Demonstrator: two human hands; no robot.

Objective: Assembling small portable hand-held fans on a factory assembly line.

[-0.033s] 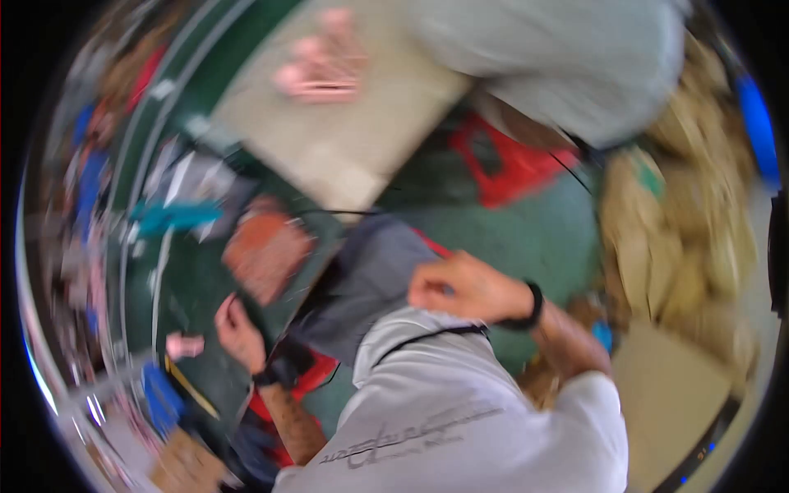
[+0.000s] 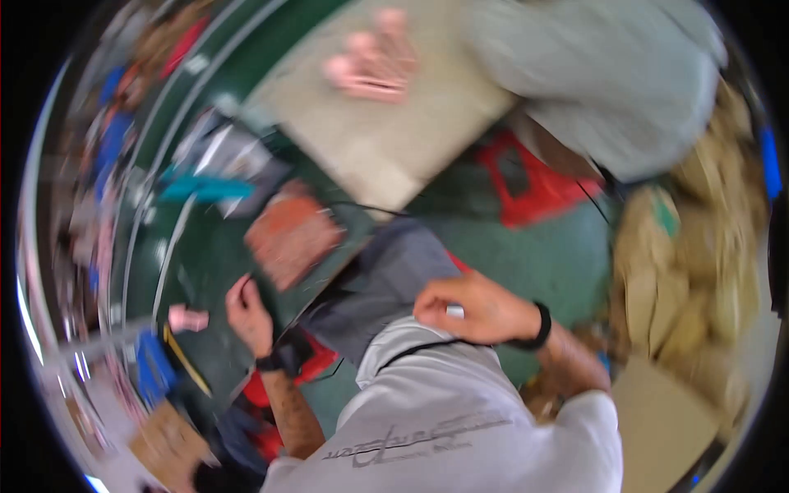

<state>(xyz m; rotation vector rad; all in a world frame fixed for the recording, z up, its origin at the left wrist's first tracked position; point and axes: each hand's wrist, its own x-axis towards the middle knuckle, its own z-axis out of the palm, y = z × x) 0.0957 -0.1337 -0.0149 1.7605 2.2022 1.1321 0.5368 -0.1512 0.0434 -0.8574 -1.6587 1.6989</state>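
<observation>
My left hand (image 2: pixel 249 316), with a dark band at the wrist, is at the left beside my lap. Its fingers are curled together, and blur hides whatever may be in them. Just beyond it lies a reddish, rough-looking block or stack (image 2: pixel 294 237), apart from the hand. To its left is a small pink piece (image 2: pixel 188 318). Above my lap, my right hand (image 2: pixel 485 306), wearing a black wristband, has its fingers bent in towards the thumb. A small white patch shows between them; whether it is an object or the shirt behind, I cannot tell.
A pale tabletop (image 2: pixel 329 135) bears pink parts (image 2: pixel 374 66). Beside it sits a person in grey (image 2: pixel 608 82), near a red stool (image 2: pixel 526 193). Brown sacks or wrapping (image 2: pixel 657 279) fill the right. At the left are a teal item (image 2: pixel 205 188) and a blue bin (image 2: pixel 154 366).
The whole view has shifted, so the surroundings appear further right and slightly lower. Both hands keep much the same pose, with no visible grasp or release.
</observation>
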